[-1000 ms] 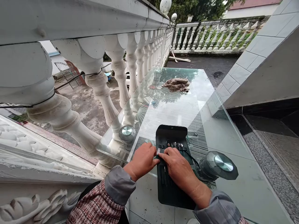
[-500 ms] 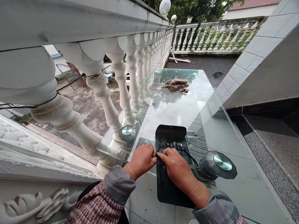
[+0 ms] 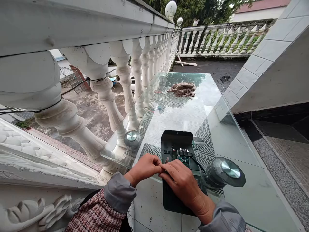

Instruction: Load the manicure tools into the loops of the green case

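On the glass table lies an open black manicure case (image 3: 177, 138), its flap spread away from me. Several metal nail clippers (image 3: 184, 154) stand in its loops. Over the left side of the case, the fingertips of my left hand (image 3: 146, 167) and my right hand (image 3: 182, 182) meet in a pinch. A slim pointed metal tool (image 3: 167, 159) shows just above the fingertips; its other end is hidden by them. My right hand also covers part of the case's lower half.
The glass table top (image 3: 236, 141) rests on round metal-capped supports (image 3: 225, 170). Beyond the case, a crumpled brown cloth (image 3: 182, 89) lies on the glass. Small scissors (image 3: 196, 145) appear right of the case. A white balustrade (image 3: 125, 77) runs along the left.
Both hands have shifted slightly toward me, the fingertips coming together off the case's loops. The slim tool's tip now shows above them, and more of the clippers is uncovered.
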Action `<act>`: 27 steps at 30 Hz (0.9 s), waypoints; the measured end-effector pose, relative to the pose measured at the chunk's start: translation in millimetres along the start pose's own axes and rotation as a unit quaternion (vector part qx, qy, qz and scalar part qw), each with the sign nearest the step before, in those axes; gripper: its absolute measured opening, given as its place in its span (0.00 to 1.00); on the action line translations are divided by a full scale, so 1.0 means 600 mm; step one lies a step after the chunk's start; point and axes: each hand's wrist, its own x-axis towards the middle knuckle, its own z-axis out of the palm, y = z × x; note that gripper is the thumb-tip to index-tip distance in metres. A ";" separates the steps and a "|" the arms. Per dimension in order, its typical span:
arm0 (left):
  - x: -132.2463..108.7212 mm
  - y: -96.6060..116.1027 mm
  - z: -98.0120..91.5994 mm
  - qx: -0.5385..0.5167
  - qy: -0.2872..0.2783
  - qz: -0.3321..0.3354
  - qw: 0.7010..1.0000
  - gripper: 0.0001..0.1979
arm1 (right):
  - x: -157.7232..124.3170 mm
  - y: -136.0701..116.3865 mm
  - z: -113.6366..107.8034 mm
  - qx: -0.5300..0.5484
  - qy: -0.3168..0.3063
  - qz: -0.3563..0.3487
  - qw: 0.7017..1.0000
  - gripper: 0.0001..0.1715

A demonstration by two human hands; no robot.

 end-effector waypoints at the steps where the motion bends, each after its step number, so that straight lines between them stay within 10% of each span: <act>1: 0.000 -0.002 0.001 -0.022 -0.010 0.001 1.000 0.04 | -0.001 -0.001 -0.001 0.002 0.005 -0.002 1.000 0.08; 27: 0.005 0.009 -0.006 0.009 -0.075 0.104 0.992 0.07 | -0.019 0.033 -0.010 -0.049 0.061 -0.064 0.995 0.14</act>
